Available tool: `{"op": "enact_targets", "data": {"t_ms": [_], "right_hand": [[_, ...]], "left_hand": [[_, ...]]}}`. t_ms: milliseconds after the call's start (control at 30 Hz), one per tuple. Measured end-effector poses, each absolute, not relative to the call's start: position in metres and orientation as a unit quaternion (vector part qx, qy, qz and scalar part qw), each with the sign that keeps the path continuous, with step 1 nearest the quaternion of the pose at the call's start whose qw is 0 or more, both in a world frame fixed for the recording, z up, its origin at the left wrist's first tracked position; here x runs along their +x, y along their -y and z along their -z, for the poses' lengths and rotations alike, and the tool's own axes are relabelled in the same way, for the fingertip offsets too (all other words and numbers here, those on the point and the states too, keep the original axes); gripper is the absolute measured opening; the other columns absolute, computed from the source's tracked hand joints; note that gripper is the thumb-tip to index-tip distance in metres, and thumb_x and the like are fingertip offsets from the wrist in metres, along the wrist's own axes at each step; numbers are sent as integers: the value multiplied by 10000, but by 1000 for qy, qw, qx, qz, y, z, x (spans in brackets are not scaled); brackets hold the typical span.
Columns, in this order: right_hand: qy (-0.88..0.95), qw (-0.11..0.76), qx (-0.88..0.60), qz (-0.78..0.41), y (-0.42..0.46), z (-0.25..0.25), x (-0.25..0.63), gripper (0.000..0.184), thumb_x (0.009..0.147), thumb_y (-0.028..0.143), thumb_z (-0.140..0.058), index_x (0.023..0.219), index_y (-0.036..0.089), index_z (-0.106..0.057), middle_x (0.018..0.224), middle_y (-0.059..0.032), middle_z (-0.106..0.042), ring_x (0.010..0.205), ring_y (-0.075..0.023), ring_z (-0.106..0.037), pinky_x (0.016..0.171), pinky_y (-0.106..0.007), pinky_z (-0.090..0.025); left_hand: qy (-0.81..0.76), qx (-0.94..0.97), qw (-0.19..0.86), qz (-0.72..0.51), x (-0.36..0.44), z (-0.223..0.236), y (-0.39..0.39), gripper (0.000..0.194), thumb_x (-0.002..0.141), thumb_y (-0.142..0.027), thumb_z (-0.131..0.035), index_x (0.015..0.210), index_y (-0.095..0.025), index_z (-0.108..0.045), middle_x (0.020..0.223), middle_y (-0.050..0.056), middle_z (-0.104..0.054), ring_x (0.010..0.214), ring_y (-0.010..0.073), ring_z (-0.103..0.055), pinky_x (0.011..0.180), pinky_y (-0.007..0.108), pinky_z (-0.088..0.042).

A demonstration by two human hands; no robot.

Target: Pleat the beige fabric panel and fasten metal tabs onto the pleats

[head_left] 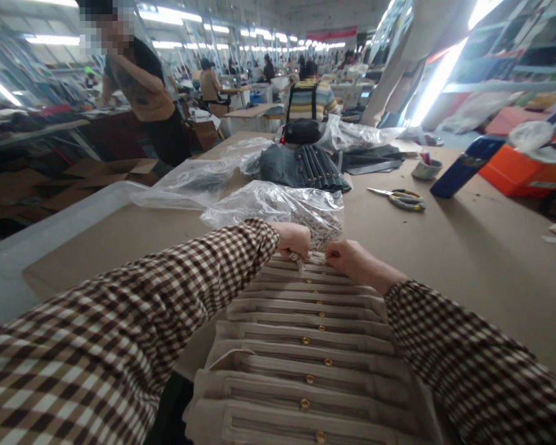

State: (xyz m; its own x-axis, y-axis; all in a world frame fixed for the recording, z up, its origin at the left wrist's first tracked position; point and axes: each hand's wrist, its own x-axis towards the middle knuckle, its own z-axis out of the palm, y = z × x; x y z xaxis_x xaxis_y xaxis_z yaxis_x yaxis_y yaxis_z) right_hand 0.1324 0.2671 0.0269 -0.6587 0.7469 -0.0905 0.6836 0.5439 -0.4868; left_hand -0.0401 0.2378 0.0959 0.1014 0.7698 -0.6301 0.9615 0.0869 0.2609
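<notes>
A long row of overlapping beige fabric pieces [310, 346], each with a zipper and a gold-coloured ring, stretches away from me. At its far end my left hand [294, 240] is closed around a few small beige strips, whose ends stick out below the fingers. To its right, my right hand [349, 258] is closed in a pinch close over the farthest pieces; what its fingertips hold is hidden. Just beyond both hands lies a clear plastic bag [259, 201] with many small beige strips [322, 225] in it.
Dark zippered pieces [303, 167] are stacked farther back on the brown table [467, 247]. Yellow-handled scissors [405, 199], a small cup [427, 167], a blue upright object [466, 165] and an orange case [519, 170] stand to the right. A person [143, 80] stands at the left.
</notes>
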Motion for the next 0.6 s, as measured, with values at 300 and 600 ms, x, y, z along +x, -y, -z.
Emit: {"op": "enact_targets", "data": {"t_ms": [300, 600], "right_hand": [[652, 252, -413, -584, -209, -45, 107, 275, 681, 415, -678, 790, 189, -565, 639, 10, -590, 567, -120, -540, 546, -245, -440], [548, 296, -388, -679, -220, -49, 115, 350, 561, 371, -767, 791, 144, -632, 610, 8, -616, 523, -98, -565, 536, -232, -470]], "left_hand": [[-690, 600, 405, 13, -43, -122, -220, 131, 859, -229, -609, 797, -114, -615, 555, -46, -460, 461, 55, -419, 483, 177, -412], [-664, 562, 489, -64, -53, -112, -211, 180, 847, -216, -600, 688, -137, -572, 540, -52, -458, 440, 57, -394, 459, 194, -342]]}}
